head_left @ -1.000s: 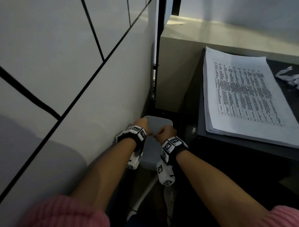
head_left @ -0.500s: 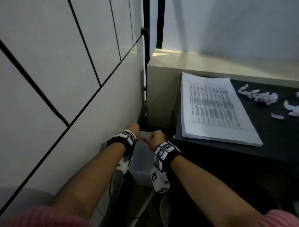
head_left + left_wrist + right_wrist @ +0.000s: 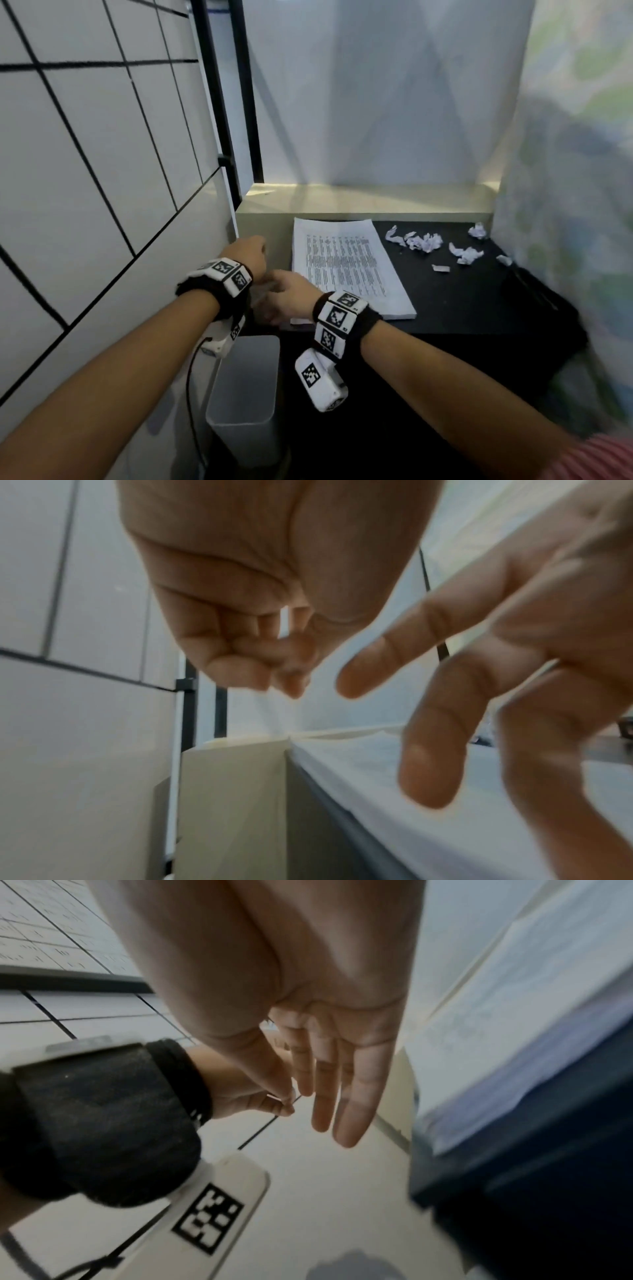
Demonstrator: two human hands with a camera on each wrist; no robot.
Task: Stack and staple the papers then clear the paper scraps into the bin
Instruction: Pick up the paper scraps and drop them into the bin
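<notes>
A thick stack of printed papers (image 3: pixel 346 270) lies on the left part of the black table (image 3: pixel 455 305). Several crumpled white paper scraps (image 3: pixel 423 241) are scattered on the table to the right of the stack. A grey bin (image 3: pixel 243 394) stands on the floor below the table's left edge. My left hand (image 3: pixel 251 251) hovers above the bin beside the stack, and in the left wrist view the left hand (image 3: pixel 270 669) has its fingers curled in with nothing visible in them. My right hand (image 3: pixel 281 301) is at the stack's near left corner, and the right hand (image 3: pixel 325 1110) has straight fingers and holds nothing.
A white tiled wall (image 3: pixel 102 205) runs close along the left. A cream ledge (image 3: pixel 359 202) borders the table at the back. A black post (image 3: pixel 219 102) stands at the wall's end, and a blurred patterned curtain (image 3: pixel 565 205) hangs on the right.
Both hands have risen from just over the bin to the height of the table edge. The right hand's fingers have straightened out. My view has tilted up onto the table.
</notes>
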